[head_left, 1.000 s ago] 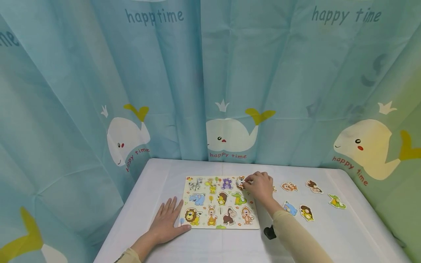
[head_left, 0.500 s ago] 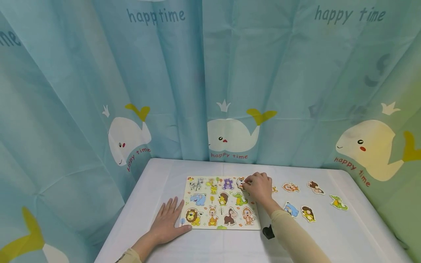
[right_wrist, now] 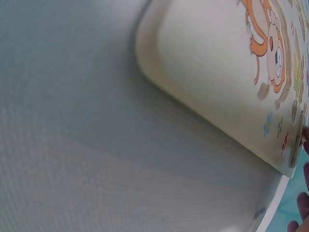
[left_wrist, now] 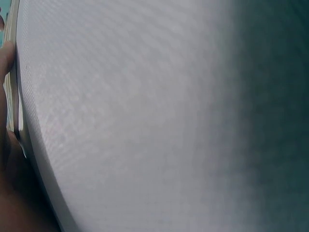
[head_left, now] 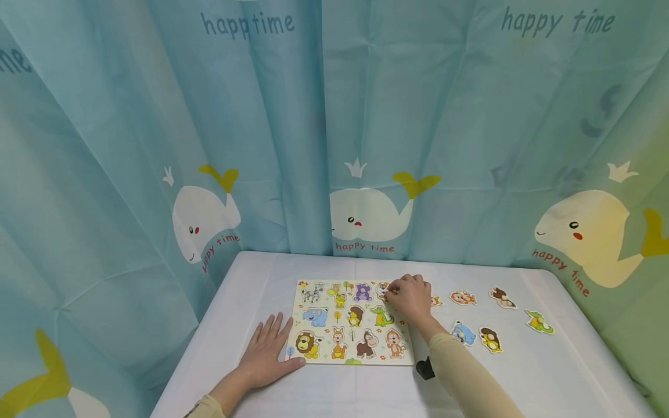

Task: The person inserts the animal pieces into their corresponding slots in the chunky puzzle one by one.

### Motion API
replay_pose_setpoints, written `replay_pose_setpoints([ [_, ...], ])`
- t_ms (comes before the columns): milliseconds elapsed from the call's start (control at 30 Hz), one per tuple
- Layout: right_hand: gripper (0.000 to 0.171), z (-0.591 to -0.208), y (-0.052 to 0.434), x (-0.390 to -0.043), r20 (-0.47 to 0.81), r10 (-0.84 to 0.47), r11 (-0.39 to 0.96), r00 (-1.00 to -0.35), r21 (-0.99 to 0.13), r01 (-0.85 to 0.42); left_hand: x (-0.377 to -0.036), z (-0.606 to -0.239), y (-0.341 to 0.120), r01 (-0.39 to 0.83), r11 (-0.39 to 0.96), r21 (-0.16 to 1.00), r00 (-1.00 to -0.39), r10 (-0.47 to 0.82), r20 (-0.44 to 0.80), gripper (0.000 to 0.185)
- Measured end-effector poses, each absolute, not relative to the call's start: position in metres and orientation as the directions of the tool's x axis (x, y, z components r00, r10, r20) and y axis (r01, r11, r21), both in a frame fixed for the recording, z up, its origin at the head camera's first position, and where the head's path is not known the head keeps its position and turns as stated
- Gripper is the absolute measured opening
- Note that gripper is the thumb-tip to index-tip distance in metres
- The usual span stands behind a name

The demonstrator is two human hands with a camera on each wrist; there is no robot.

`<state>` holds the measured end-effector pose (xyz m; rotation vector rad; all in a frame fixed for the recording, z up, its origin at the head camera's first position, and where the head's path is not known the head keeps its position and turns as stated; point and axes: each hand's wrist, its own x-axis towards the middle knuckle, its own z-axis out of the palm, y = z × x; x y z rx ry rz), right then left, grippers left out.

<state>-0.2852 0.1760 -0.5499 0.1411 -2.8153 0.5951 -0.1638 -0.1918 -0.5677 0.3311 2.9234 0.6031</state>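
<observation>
A wooden animal puzzle board (head_left: 376,361) lies on the white table, its pictures facing me. My left hand (head_left: 265,355) rests flat with fingers spread along the board's left edge, thumb by the near left corner. At the far right corner my right hand (head_left: 413,295) pinches a tiger puzzle piece (head_left: 382,287) over the board; the fingers hide part of it. In the right wrist view, fingertips touch a thin piece (right_wrist: 297,145) at the board's edge, close to its surface. Only part of the left hand (left_wrist: 7,60) shows in the left wrist view.
Loose puzzle pieces lie right of the board: a monkey (head_left: 463,298), a gorilla (head_left: 503,298), a crocodile (head_left: 539,321), an elephant (head_left: 463,333) and a hedgehog (head_left: 491,339). An orange piece (head_left: 436,301) is partly hidden by the right hand. A whale-print curtain (head_left: 292,145) hangs behind the table.
My right hand stays at the board's far right corner with the tiger puzzle piece, shifting only slightly. The left hand keeps its place; the whole view has drifted a little.
</observation>
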Motion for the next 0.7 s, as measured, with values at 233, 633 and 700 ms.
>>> replay_pose_setpoints([
  [233, 0.013, -0.5503, 0.1755, -0.2860, 0.274, -0.038, 0.909, -0.961, -0.390, -0.147, -0.1631, -0.5669, -0.1915, 0.183, 0.893, 0.410, -0.966, 0.241, -0.095, 0.103],
  [633, 0.013, -0.5503, 0.1761, -0.2868, 0.251, -0.036, 0.915, -0.967, -0.382, -0.133, -0.1634, -0.5702, -0.1941, 0.216, 0.872, 0.438, -0.964, 0.261, -0.043, 0.102],
  [700, 0.013, -0.5503, 0.1759, -0.2865, 0.255, -0.036, 0.914, -0.966, -0.383, -0.135, -0.1632, -0.5704, -0.1945, 0.222, 0.872, 0.436, -0.964, 0.263, -0.036, 0.102],
])
